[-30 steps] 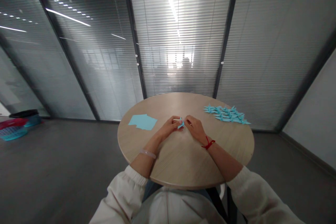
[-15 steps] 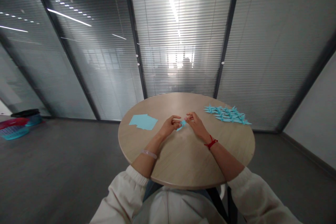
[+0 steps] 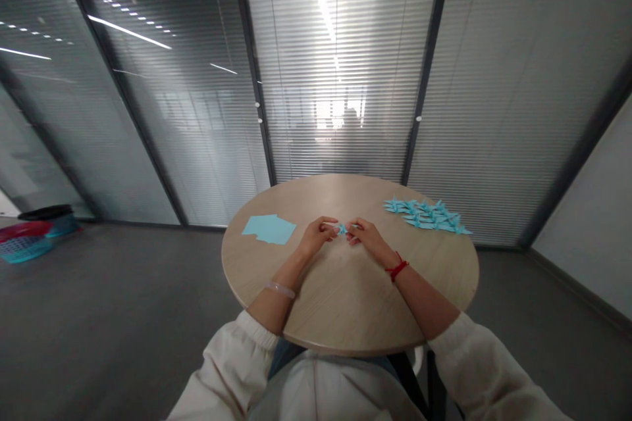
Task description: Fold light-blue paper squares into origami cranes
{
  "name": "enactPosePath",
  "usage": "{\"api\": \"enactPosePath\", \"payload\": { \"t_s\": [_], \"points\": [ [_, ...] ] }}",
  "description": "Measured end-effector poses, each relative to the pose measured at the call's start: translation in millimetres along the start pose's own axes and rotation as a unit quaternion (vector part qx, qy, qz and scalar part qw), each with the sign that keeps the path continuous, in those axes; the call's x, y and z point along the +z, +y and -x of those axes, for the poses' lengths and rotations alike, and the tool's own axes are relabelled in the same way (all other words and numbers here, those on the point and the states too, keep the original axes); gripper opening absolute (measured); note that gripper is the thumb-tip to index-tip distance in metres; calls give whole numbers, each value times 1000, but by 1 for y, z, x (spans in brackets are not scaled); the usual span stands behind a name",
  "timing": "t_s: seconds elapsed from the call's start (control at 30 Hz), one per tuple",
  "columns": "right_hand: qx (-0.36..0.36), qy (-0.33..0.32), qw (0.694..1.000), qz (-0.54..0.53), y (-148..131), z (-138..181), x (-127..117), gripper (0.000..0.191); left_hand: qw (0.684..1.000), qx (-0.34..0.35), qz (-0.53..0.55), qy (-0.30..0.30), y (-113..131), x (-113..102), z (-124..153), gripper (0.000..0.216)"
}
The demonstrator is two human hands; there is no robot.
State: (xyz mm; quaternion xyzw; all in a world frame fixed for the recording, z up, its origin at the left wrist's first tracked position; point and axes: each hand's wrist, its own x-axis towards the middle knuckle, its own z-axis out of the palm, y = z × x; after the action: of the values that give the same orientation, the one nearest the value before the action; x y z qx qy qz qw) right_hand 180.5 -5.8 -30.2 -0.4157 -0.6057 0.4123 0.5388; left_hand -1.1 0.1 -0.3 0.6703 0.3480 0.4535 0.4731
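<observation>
Watching remotely through the head camera, I see a small folded piece of light-blue origami paper close to the middle of a round wood-topped table, a little toward twelve o'clock. It sits in the narrow gap between two bare hands, and it is too small for me to make out its exact shape. I cannot tell whether it touches the tabletop.

My left hand is at the paper's nine o'clock, palm turned inward, fingers curled, the tips nearly closed and pinching that side of the paper. My right hand is at its three o'clock, fingers bent in the same way, thumb and fingertips pinching the other side. A pale bangle circles the left wrist; a red cord bracelet is tied round the right. Both forearms come from six o'clock out of cream sleeves.

At ten o'clock on the table, near the left hand but apart from it, flat light-blue paper sheets overlap. At two o'clock, beyond the right hand, light-blue origami cranes stand crowded in rows. Past the table, at twelve o'clock, blinds cover the glass partition.
</observation>
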Motion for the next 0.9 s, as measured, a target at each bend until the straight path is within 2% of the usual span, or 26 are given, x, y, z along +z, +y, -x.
{"api": "enactPosePath", "payload": {
  "t_s": [0.13, 0.23, 0.4, 0.57, 0.73, 0.9],
  "points": [
    [18, -8, 1000, -7, -6, 3, 1, 41, 1000, 1, 4, 8, 5, 0, 3, 40],
    [27, 5, 998, -50, -12, 7, 0, 38, 999, -12, 32, 22, 6, 0, 3, 45],
    [26, -23, 990, -137, -16, 13, -1, 32, 992, -29, 116, 47, 0, 0, 0, 49],
    [36, -48, 974, -219, -9, 9, -2, 27, 972, -65, 226, 28, -3, -1, -1, 50],
    [40, -60, 947, -313, -7, 6, -3, 22, 947, -86, 310, -22, 0, -4, 0, 52],
    [30, -42, 943, -329, -10, 7, -2, 20, 944, -87, 317, 0, -1, -6, -1, 44]
  ]
}}
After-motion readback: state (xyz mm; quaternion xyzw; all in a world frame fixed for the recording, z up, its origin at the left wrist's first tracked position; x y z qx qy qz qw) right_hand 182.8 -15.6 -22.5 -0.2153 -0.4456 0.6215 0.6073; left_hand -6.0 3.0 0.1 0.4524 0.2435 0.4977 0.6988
